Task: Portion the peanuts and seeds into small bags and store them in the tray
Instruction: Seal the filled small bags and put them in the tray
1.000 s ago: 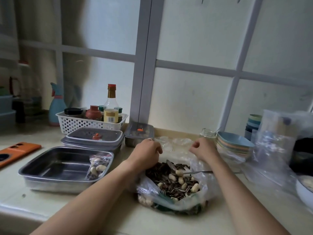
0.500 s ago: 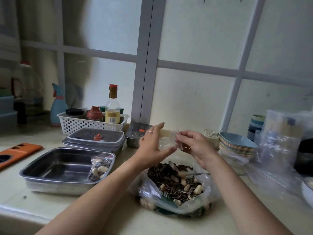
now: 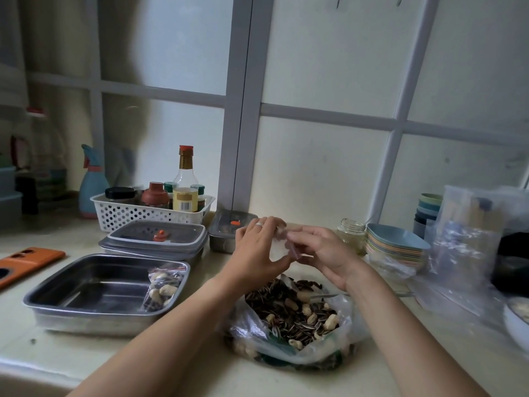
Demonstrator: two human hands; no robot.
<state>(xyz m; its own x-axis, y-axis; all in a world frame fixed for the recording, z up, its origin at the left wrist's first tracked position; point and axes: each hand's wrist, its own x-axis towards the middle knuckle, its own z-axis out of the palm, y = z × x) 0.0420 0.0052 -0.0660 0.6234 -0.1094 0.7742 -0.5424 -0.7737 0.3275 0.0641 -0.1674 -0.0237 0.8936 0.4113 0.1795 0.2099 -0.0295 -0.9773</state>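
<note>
Now that both are raised, our left hand (image 3: 257,247) and right hand (image 3: 326,253) pinch a small clear plastic bag (image 3: 278,249), likely opening it for the next portion.

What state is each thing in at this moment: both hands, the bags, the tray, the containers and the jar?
left hand: fingers pinching the small bag
right hand: fingers pinching the same bag's other side
small bag: clear, held up between both hands, looks empty
large bag: open, peanuts and seeds inside, spoon lying in it
tray: holds one filled bag
filled bag: leaning against the tray's right wall
lidded containers: stacked, lids on
glass jar: lid off
</note>
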